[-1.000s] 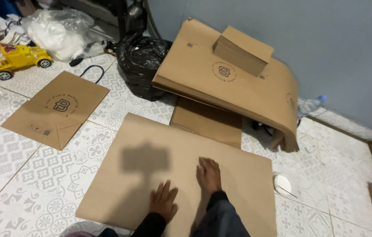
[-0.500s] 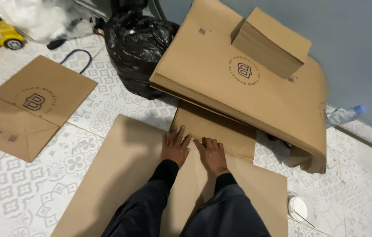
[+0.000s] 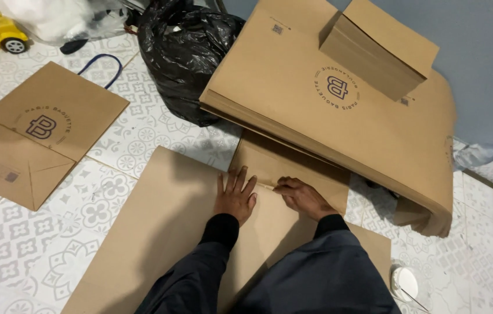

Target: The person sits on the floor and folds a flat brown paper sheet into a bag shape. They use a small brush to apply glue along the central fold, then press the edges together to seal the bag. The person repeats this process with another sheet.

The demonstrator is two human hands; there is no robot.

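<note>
Brown paper sheet (image 3: 159, 232): keep your left hand (image 3: 235, 197) flat and spread, right hand (image 3: 302, 196) pinching its folded edge squarely.

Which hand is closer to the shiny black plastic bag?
Left. The left hand lies flat on the big brown paper sheet, just below the shiny black plastic bag. The right hand is farther off to the side.

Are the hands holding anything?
The left hand lies flat on the large brown paper sheet; the right hand pinches its top edge.
</note>
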